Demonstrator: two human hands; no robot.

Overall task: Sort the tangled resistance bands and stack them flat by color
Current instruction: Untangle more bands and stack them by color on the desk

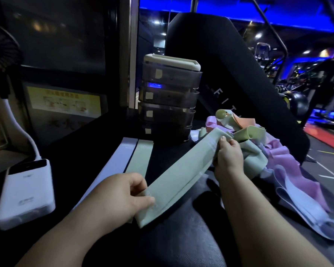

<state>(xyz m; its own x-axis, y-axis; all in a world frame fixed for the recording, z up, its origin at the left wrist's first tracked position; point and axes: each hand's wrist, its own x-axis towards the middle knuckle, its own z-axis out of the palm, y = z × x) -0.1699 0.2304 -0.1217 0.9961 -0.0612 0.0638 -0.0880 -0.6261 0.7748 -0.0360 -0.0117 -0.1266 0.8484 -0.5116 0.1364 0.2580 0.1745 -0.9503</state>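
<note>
A pale green band [174, 176] is held stretched above the counter [172, 243]: its near end is pinched by the left hand [123, 197], its far end gripped by the right hand [228, 157]. Beyond, 2 bands, a lavender band [121, 153] and a green band [143, 157], are laid flat side by side; the tangled pile [289, 157] lies at right.

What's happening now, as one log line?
left hand, right hand: pinch ends of green band | laid flat: lavender band, second green band | pile: tangled

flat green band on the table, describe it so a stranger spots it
Start at the dark drawer tower. At its foot lie two flat strips. The flat green band is the right one, unheld; the left is the lavender strip.
</note>
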